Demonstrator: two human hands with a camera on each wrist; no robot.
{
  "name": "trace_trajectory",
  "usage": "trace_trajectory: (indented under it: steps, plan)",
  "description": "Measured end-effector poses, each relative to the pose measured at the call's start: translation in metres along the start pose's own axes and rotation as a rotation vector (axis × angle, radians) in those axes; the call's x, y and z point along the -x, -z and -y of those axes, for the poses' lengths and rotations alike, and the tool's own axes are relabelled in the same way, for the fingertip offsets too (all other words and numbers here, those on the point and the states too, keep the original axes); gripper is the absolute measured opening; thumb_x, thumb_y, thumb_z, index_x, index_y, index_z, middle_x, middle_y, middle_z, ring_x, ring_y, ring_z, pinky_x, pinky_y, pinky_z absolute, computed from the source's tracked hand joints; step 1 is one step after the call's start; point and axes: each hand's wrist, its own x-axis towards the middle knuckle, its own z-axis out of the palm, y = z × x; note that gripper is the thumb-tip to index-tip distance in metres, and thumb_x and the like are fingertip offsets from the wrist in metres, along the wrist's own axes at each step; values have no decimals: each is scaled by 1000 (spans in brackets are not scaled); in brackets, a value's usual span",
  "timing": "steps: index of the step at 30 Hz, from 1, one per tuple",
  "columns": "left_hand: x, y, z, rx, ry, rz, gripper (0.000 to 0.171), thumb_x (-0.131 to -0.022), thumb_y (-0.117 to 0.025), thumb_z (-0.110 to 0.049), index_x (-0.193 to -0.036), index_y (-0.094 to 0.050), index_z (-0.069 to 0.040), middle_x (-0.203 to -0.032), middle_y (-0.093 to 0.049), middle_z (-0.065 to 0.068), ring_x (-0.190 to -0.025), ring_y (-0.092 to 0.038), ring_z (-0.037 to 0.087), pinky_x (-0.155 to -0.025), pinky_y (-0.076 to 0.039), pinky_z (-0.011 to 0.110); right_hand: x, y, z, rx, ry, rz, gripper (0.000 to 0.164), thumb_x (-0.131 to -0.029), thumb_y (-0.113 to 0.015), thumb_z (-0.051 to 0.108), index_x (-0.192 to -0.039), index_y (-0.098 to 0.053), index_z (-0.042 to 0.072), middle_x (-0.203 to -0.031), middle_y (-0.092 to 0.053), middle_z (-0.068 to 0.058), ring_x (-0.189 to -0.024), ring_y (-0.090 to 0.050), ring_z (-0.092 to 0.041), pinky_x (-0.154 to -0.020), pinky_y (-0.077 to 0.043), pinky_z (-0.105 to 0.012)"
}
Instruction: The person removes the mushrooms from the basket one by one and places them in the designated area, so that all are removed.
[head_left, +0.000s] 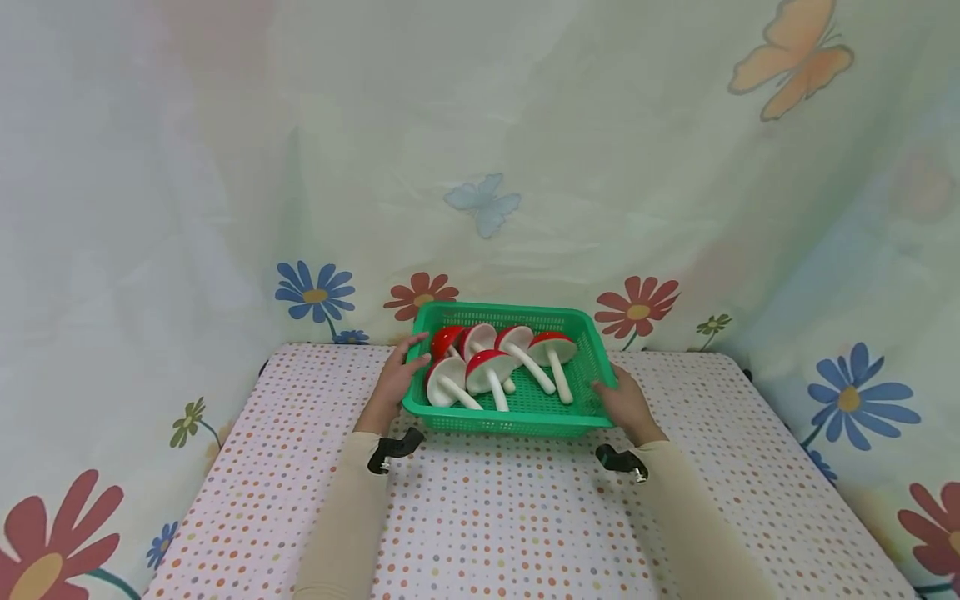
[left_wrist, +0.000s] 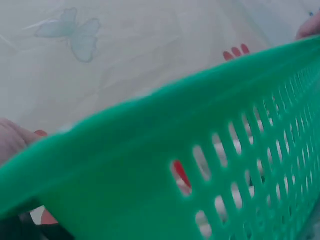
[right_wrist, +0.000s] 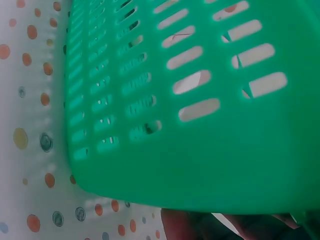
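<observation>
A green plastic basket (head_left: 517, 423) with slotted walls is held between both hands near the back of the table. Several toy mushrooms with red caps and white stems, one of them a front mushroom (head_left: 491, 367), lie inside, mostly toward its left. My left hand (head_left: 390, 387) grips the basket's left side, thumb over the rim. At the right end, my right hand (head_left: 628, 404) holds the rim near the front corner. In the right wrist view, fingers (right_wrist: 195, 225) show below the basket's wall (right_wrist: 150, 175). Whether the basket touches the table cannot be told.
A dotted cloth covers the table (head_left: 480, 525). Behind it hangs a pale curtain (head_left: 375, 167) printed with flowers and butterflies, close to the basket's far edge. Black wrist cameras are strapped to both forearms.
</observation>
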Motion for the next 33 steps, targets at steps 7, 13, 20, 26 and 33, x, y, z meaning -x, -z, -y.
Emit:
trace_trajectory:
  steps: [7,13,20,26,33]
  plan:
    - [4,23,5,-15,27,53,46,-104,-49,-20,-148,-41,-27,-158,-32,14,-142,-37,38,-109,-38,59,-2,-14,8,64,42,-17,59,-103,-43,19,-151,-24,-8,-144,-39,-34,-127,-45,-48,-104,-39,-61]
    - [2,20,9,62,39,27,48,-104,-49,-20,-151,-38,-27,-150,-41,19,-134,-46,38,-104,-43,57,-1,-13,4,112,45,-3,62,-104,-42,24,-152,-21,-9,-146,-38,-34,-128,-45,-48,-103,-40,-61]
    - [-8,6,6,160,27,29,47,-104,-50,-18,-149,-41,-26,-147,-45,20,-132,-48,37,-104,-44,54,2,0,1,127,59,-28,62,-105,-38,26,-152,-21,-10,-143,-39,-37,-122,-48,-48,-98,-42,-61]
    - [9,9,-19,155,37,78,52,-104,-49,-17,-153,-34,-16,-151,-38,26,-135,-44,41,-106,-43,56,3,-1,3,102,39,-28,62,-105,-39,25,-152,-20,-9,-143,-40,-36,-122,-49,-46,-97,-43,-59]
    - [6,7,-12,141,48,61,52,-104,-50,-17,-153,-35,-17,-153,-37,24,-136,-43,41,-107,-42,57,4,0,2,115,38,-33,61,-104,-39,25,-152,-22,-9,-141,-42,-36,-119,-51,-45,-95,-45,-58]
